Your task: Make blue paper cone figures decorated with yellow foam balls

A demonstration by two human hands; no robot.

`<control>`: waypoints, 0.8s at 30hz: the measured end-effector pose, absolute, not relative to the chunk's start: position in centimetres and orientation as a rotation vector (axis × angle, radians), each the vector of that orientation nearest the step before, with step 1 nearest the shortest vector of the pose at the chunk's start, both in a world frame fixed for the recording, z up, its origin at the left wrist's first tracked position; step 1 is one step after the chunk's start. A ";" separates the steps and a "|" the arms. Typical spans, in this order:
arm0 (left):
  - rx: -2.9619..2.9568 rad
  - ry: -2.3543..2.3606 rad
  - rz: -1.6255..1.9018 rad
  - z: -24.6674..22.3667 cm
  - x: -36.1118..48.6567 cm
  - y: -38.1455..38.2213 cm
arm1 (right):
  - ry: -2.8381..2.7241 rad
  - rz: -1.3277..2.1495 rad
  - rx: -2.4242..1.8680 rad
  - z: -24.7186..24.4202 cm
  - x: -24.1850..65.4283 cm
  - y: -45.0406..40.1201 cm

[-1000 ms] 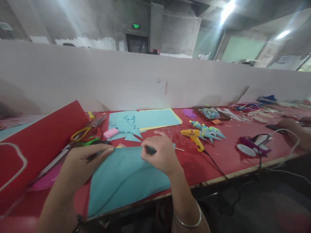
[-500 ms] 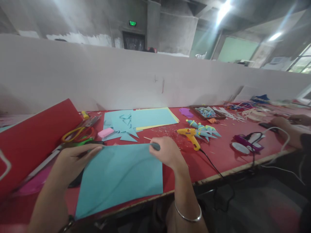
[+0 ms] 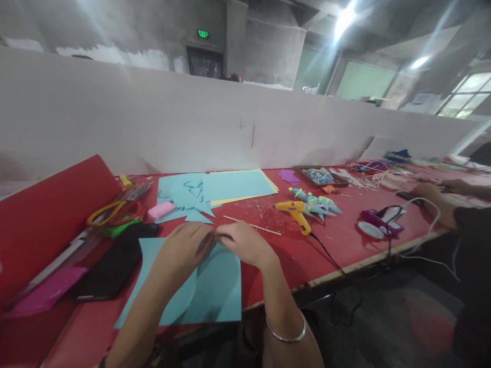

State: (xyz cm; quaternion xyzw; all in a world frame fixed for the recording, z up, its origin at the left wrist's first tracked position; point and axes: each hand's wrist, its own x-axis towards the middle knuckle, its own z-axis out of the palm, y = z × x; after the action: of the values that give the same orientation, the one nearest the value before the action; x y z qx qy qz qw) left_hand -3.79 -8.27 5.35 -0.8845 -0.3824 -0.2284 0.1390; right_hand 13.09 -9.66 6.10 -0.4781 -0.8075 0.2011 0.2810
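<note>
A large light-blue paper sheet [image 3: 218, 286] lies at the table's front edge, its upper middle lifted and bent under my fingers. My left hand [image 3: 184, 248] pinches the paper near its top edge, the fingertips bent down onto it. Right beside it, my right hand [image 3: 240, 243] grips the same edge, the two hands nearly touching. Just behind my right hand lies a thin wooden stick [image 3: 253, 225]. To the right is a yellow glue gun [image 3: 297, 213], next to blue paper cones with yellow trim [image 3: 316, 202].
Blue sheets and scraps [image 3: 241, 185] lie at the back. On the left are scissors [image 3: 111, 212], a pink eraser-like block [image 3: 161, 209], a black phone-like slab [image 3: 115, 266] and a red board [image 3: 53, 214]. At the right, another person's arm [image 3: 437, 204] rests near a purple device [image 3: 379, 222].
My left hand has moved right along the paper's top edge to meet my right hand, which shifted slightly left. The sheet is now bent up in the middle, and the stick shows more.
</note>
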 end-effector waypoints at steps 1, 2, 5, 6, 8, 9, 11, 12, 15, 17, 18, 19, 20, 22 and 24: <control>-2.485 -1.053 -0.658 5.3 -3.3 -8.4 | -2.166 0.550 -1.257 5.9 13.0 -9.6; -2.431 -1.012 -0.648 5.3 -3.1 -8.5 | -2.163 0.562 -1.234 5.8 12.9 -9.5; -2.345 -0.918 -0.630 5.2 -3.2 -8.5 | -2.124 0.631 -1.139 5.1 12.8 -9.4; -2.342 -0.902 -0.627 5.1 -3.4 -8.4 | -2.103 0.660 -1.112 5.0 12.8 -9.4; -2.353 -0.894 -0.619 4.9 -3.9 -8.3 | -2.062 0.712 -1.077 4.7 12.9 -9.3; -2.360 -0.895 -0.614 4.9 -4.1 -8.2 | -2.045 0.736 -1.067 4.6 12.9 -9.3; -2.365 -0.894 -0.614 4.9 -4.4 -8.2 | -2.020 0.782 -1.052 4.4 13.0 -9.3; -2.366 -0.889 -0.615 4.8 -4.5 -8.2 | -2.013 0.803 -1.044 4.4 13.0 -9.3; -2.367 -0.912 -0.599 4.8 -5.0 -8.0 | -1.982 0.850 -1.028 4.2 13.2 -9.2; -2.347 -0.961 -0.569 4.7 -5.5 -7.7 | -1.951 0.863 -1.037 4.2 13.6 -9.3; -2.328 -0.995 -0.557 4.6 -5.8 -7.6 | -1.935 0.865 -1.046 4.2 13.9 -9.3; -2.312 -1.034 -0.537 4.6 -6.2 -7.4 | -1.919 0.864 -1.058 4.2 14.2 -9.3; -2.293 -1.081 -0.524 4.7 -6.6 -7.3 | -1.906 0.864 -1.071 4.2 14.6 -9.4; -2.271 -1.200 -0.474 5.0 -7.5 -7.2 | -1.882 0.879 -1.084 4.2 15.3 -9.4; -2.272 -1.359 -0.426 5.6 -8.7 -7.2 | -1.845 0.916 -1.077 4.0 15.8 -9.4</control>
State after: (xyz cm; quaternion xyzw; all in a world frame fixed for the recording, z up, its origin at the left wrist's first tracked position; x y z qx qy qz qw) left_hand -8.66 -7.21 5.59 -0.8249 -0.4935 -0.1548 0.2281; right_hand 15.83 -9.42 4.00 -0.4252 -0.7284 0.3616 0.3974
